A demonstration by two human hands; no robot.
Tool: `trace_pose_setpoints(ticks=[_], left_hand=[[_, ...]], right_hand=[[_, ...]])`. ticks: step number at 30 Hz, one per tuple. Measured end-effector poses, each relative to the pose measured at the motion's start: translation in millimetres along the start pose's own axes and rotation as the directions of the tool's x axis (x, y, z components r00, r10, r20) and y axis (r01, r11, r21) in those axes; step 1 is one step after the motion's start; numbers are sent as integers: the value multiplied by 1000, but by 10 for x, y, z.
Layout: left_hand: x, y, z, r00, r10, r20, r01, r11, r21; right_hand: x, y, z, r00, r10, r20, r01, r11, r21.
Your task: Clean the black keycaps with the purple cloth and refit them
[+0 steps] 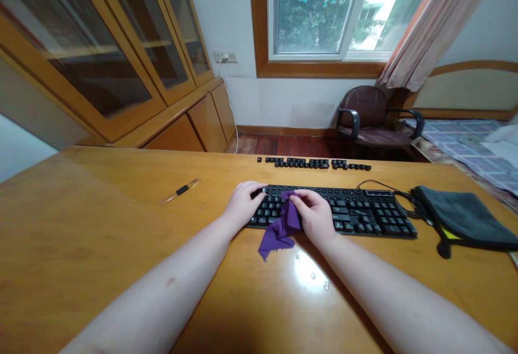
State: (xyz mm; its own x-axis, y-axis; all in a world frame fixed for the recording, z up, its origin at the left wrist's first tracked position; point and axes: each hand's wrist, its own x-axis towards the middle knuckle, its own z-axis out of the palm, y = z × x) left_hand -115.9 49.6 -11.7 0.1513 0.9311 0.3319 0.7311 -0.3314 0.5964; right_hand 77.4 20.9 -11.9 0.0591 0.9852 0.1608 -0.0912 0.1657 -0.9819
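Note:
A black keyboard [356,211] lies on the wooden desk [101,235]. My left hand [243,203] rests on the keyboard's left end, fingers curled over its edge. My right hand [313,213] is closed on a purple cloth [281,227] and presses it onto the keys; the cloth's loose end hangs down onto the desk in front. A row of loose black keycaps [313,163] lies on the desk behind the keyboard.
A thin tool with a black middle [181,190] lies to the left. A dark cloth pouch [461,216] and the keyboard cable [380,185] sit at the right. Beyond the desk are a cabinet [121,62], a chair [372,116] and a bed [469,133].

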Motion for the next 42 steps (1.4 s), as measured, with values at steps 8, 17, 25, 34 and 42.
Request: trace_pose_setpoints(ticks=[8,17,25,34,42], left_hand=[[15,-14,28,997,-49,52,49,999,-2],[30,-1,29,997,-47,68,47,999,-2],[33,-9,35,995,-75,72,77,996,-33],[52,-66,71,994,-68,88,74,995,-74],[36,-5,37,992,-114,56,119,990,-79]], right_hand=[[-3,-3,10,1000,5,15,-4,1000,-11],[16,29,7,999,-12,36,14,998,-58],[16,20,7,999,-8,45,11,997,-77],[13,26,4,999,-5,45,8,997,-80],[13,18,3,998,0,56,5,997,-82]])
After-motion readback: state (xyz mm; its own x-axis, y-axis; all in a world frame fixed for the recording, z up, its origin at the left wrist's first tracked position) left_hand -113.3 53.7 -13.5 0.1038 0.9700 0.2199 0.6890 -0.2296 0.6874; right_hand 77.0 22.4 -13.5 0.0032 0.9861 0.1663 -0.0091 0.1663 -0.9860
